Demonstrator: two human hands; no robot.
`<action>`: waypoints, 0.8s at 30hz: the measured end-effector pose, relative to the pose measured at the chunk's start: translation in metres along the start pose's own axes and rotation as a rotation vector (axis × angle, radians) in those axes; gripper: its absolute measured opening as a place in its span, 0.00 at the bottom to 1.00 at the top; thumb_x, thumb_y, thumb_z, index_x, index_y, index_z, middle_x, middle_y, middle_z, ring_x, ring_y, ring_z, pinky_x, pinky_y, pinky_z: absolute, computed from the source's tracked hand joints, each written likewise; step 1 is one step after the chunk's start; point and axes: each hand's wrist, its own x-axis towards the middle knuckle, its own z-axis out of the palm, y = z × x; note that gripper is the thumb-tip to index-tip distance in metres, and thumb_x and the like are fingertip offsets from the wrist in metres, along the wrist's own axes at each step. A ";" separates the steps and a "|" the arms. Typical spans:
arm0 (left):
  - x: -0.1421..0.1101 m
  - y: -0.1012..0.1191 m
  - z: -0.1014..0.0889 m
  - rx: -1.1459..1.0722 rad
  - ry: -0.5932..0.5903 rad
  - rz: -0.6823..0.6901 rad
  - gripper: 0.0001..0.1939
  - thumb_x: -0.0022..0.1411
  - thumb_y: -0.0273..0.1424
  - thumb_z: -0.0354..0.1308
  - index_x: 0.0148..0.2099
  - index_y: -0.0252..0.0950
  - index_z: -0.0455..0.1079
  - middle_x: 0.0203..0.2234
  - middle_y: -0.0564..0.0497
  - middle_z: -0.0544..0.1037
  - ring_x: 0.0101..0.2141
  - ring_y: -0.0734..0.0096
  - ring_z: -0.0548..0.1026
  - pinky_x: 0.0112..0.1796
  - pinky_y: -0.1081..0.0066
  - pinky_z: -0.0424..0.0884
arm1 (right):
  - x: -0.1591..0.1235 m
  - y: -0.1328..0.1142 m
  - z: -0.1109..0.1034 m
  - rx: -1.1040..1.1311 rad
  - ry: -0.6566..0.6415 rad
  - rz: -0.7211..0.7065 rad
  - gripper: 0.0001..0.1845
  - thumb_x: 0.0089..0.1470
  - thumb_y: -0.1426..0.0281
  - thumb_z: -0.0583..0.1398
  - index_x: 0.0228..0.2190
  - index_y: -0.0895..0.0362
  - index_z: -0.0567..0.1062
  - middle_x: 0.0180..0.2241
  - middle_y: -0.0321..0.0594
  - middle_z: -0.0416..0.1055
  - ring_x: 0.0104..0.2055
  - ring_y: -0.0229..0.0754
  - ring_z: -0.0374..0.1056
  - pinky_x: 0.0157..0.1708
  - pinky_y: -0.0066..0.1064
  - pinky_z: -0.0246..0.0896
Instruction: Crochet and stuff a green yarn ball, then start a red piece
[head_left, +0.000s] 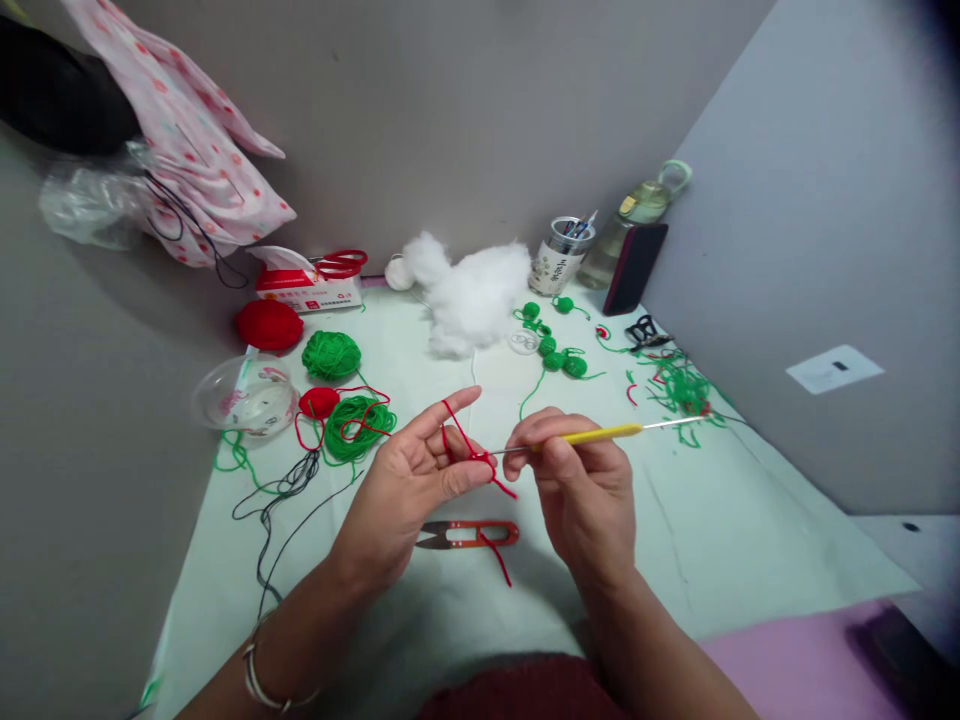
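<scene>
Between thumb and fingers my left hand pinches a small loop of red yarn, and a strand runs up over its raised index finger. My right hand grips a crochet hook by its yellow handle. The hook's thin metal tip reaches the red loop at my left fingertips. A short red tail hangs below the pinch. Under my hands lie orange-handled thread snips, with a loose piece of red yarn across the handle. To the left is a small red yarn ball beside a green yarn coil.
White stuffing sits at the back, near several green crocheted balls. A clear bowl, a large red yarn ball and a tissue box stand left. Right are a pen can, a phone and yarn scraps.
</scene>
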 end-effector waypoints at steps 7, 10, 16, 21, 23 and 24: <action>0.003 0.004 -0.007 -0.049 -0.167 -0.099 0.26 0.54 0.31 0.76 0.56 0.42 0.80 0.28 0.53 0.80 0.31 0.75 0.78 0.36 0.75 0.70 | 0.009 -0.010 -0.004 0.094 0.080 0.115 0.08 0.61 0.67 0.67 0.31 0.56 0.84 0.28 0.36 0.72 0.26 0.32 0.69 0.26 0.24 0.67; 0.003 0.002 -0.008 -0.085 -0.160 -0.082 0.20 0.58 0.33 0.74 0.53 0.41 0.82 0.28 0.53 0.79 0.32 0.74 0.78 0.38 0.74 0.70 | 0.012 -0.011 -0.007 0.150 0.081 0.177 0.08 0.60 0.66 0.68 0.30 0.56 0.84 0.26 0.35 0.71 0.26 0.32 0.67 0.24 0.22 0.65; 0.001 -0.001 -0.003 -0.002 -0.076 0.018 0.25 0.57 0.29 0.74 0.57 0.42 0.79 0.33 0.54 0.81 0.36 0.73 0.77 0.44 0.71 0.70 | 0.006 -0.006 -0.004 -0.018 -0.059 0.118 0.06 0.63 0.66 0.66 0.36 0.51 0.86 0.34 0.38 0.78 0.32 0.37 0.73 0.32 0.31 0.71; 0.000 -0.007 0.001 0.045 -0.041 0.065 0.29 0.59 0.29 0.72 0.62 0.43 0.73 0.39 0.51 0.83 0.43 0.66 0.79 0.50 0.66 0.71 | -0.002 -0.003 0.003 -0.323 -0.053 -0.108 0.10 0.65 0.72 0.63 0.42 0.47 0.86 0.39 0.39 0.82 0.42 0.43 0.75 0.42 0.37 0.73; 0.000 -0.009 0.001 0.073 -0.028 0.082 0.29 0.59 0.28 0.72 0.61 0.43 0.74 0.38 0.51 0.82 0.42 0.67 0.78 0.50 0.66 0.71 | -0.003 -0.002 0.003 -0.316 -0.040 -0.106 0.11 0.66 0.72 0.63 0.42 0.47 0.85 0.40 0.39 0.82 0.38 0.42 0.75 0.38 0.36 0.72; 0.000 -0.009 0.001 0.081 -0.025 0.087 0.28 0.59 0.28 0.72 0.61 0.43 0.74 0.37 0.52 0.81 0.42 0.67 0.78 0.49 0.67 0.71 | -0.003 -0.002 0.003 -0.307 -0.037 -0.106 0.11 0.66 0.72 0.62 0.42 0.47 0.85 0.40 0.39 0.82 0.37 0.41 0.74 0.36 0.36 0.72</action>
